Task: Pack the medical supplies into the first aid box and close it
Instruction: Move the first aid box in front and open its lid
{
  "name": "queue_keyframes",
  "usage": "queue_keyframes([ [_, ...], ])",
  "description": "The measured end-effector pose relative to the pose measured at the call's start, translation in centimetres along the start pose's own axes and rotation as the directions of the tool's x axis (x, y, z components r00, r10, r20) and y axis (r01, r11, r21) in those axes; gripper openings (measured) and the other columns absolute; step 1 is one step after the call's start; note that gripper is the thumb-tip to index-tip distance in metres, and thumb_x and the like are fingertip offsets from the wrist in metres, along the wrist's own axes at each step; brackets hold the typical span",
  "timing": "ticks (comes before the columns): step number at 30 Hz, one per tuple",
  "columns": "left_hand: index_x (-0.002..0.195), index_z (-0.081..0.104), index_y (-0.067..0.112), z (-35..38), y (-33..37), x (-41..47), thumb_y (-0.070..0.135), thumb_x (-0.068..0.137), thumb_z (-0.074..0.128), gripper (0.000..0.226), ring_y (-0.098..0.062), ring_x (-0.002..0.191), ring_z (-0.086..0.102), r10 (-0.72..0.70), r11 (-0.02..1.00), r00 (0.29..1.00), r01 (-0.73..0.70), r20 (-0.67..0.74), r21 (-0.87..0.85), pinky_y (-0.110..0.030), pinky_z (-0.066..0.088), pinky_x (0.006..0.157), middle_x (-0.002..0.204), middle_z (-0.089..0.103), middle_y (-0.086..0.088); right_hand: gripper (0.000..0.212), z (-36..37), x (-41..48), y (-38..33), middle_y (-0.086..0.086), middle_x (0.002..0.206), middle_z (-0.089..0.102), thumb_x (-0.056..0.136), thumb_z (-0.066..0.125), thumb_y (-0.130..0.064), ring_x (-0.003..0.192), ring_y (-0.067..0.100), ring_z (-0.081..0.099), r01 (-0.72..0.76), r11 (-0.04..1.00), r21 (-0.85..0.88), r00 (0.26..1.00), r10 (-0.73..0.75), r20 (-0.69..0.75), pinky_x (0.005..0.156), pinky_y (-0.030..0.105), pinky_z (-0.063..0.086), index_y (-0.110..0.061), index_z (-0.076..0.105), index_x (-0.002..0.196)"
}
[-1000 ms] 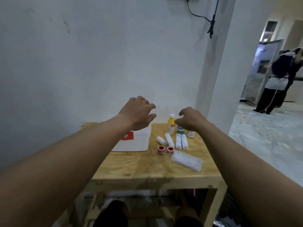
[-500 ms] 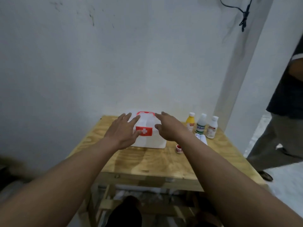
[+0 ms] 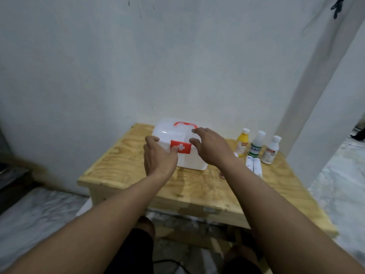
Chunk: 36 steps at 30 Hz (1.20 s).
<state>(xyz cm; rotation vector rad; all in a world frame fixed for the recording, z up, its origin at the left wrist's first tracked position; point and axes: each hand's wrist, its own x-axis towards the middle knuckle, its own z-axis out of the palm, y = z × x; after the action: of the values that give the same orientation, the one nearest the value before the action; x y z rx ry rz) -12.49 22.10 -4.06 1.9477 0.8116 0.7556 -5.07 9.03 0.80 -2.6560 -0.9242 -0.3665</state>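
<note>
the white translucent plastic first aid box with a red handle and red cross label (image 3: pixel 180 144) sits between both hands on the pale plywood table (image 3: pixel 126 165). the left hand (image 3: pixel 159 157) rests spread against its front, thumb on the label; the right hand (image 3: pixel 210 148) hovers open at its right side. three small plastic bottles (image 3: pixel 256 146) stand just right of the right hand.

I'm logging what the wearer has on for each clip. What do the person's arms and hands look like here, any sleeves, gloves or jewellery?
Both forearms are bare along all that shows of them; no sleeve is in view. The left hand and right hand wear no gloves, and no ring, watch or bracelet can be seen on either.
</note>
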Motion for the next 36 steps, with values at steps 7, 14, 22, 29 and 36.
queue_keyframes([
  [7,0.078,0.063,0.017,1.5,1.0,0.1,0.032,0.084,0.078,0.022,-0.023,0.085,0.072,-0.400,0.671,0.863,0.506,0.310,-0.542,-0.039,0.061,0.085,0.092,0.074,-0.006,0.041,-0.3,-0.2,-0.4,0.011,0.137,0.057,0.105,0.044,-0.033,0.126,0.029,0.050,-0.018,0.998,-0.054,1.000,0.019,0.018,0.097,0.041,0.043,-0.016,0.054,0.141],
  [14,0.091,0.061,0.006,1.7,1.4,-0.3,0.023,0.085,0.076,0.024,-0.020,0.085,0.072,-0.416,0.420,0.783,0.617,0.463,-0.666,-0.038,0.062,0.084,0.096,0.073,-0.012,0.040,-1.5,0.0,-1.2,0.013,0.138,0.058,0.105,0.043,-0.033,0.122,0.033,0.053,-0.063,0.993,-0.096,0.992,0.072,0.099,0.096,0.043,0.045,-0.015,0.058,0.137],
  [22,0.106,0.062,0.007,2.1,0.8,-0.2,0.028,0.087,0.072,0.029,-0.024,0.092,0.071,-0.367,0.433,0.801,0.597,0.473,-0.675,-0.039,0.061,0.085,0.105,0.069,-0.011,0.046,-1.6,0.0,-1.4,0.009,0.148,0.051,0.106,0.042,-0.037,0.130,0.031,0.049,-0.090,0.993,-0.073,0.991,0.096,0.095,0.101,0.041,0.042,-0.022,0.049,0.148],
  [29,0.102,0.070,0.001,1.4,0.8,0.0,0.035,0.086,0.076,0.037,-0.021,0.080,0.074,-0.362,0.584,0.849,0.528,0.385,-0.616,-0.032,0.064,0.069,0.095,0.074,-0.011,0.048,-1.4,0.3,-1.1,0.005,0.153,0.045,0.105,0.042,-0.038,0.136,0.029,0.044,-0.108,0.993,-0.044,0.989,0.112,0.095,0.105,0.039,0.038,-0.025,0.044,0.151],
  [36,0.114,0.053,0.018,-1.6,-0.2,3.1,0.050,0.095,0.048,0.038,-0.029,0.105,0.059,-0.099,0.995,0.992,0.096,-0.074,-0.035,-0.038,0.045,0.083,0.118,0.063,-0.007,0.068,-0.1,-0.4,0.1,0.009,0.167,0.013,0.100,0.053,-0.040,0.154,0.024,0.010,-0.130,0.978,0.163,0.991,0.122,0.058,0.120,0.041,0.019,-0.023,0.023,0.158],
])
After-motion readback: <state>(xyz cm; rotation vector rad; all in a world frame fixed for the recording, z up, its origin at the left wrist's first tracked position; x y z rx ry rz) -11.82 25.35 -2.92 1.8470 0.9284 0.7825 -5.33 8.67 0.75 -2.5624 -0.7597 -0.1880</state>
